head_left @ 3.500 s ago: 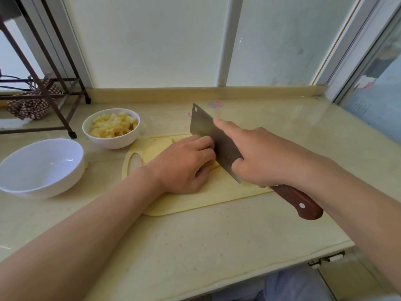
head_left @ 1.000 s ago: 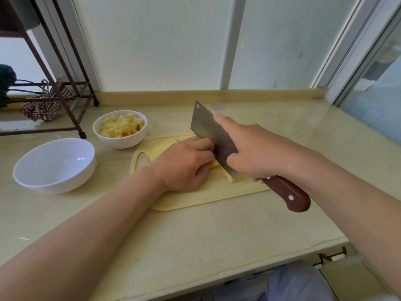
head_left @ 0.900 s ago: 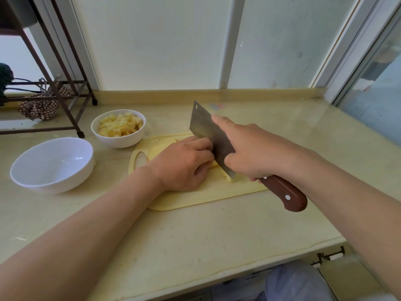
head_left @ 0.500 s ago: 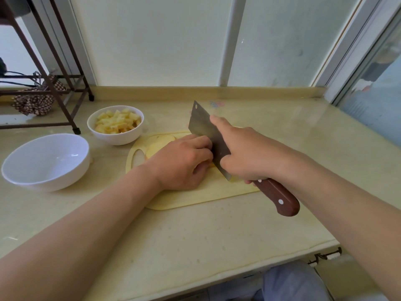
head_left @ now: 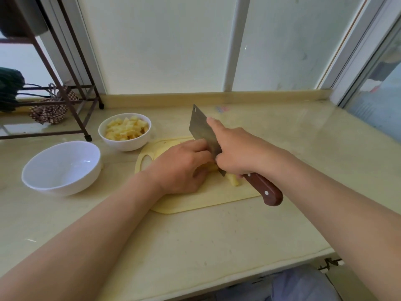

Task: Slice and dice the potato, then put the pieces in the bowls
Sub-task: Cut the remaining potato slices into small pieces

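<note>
On the pale yellow cutting board (head_left: pixel 206 203) my left hand (head_left: pixel 180 168) curls over a piece of potato and holds it down; most of that potato is hidden under the fingers. My right hand (head_left: pixel 240 153) grips a cleaver (head_left: pixel 201 131) by its brown wooden handle (head_left: pixel 264 190), index finger stretched along the blade's spine. The blade stands right against my left knuckles. A cut potato piece (head_left: pixel 233 180) lies to the right of the blade. A flat potato slice (head_left: pixel 167 145) lies at the board's far left.
A small white bowl (head_left: pixel 124 143) full of diced potato stands behind the board's left end. A larger empty white bowl (head_left: pixel 61 168) sits further left. A brown metal rack (head_left: pixel 65 92) with a patterned cloth stands at the back left. Windows line the counter's back and right.
The cleaver and my right hand have stepped slightly left along the potato. A freshly cut piece now shows to the right of the blade. My left hand keeps holding the potato.
</note>
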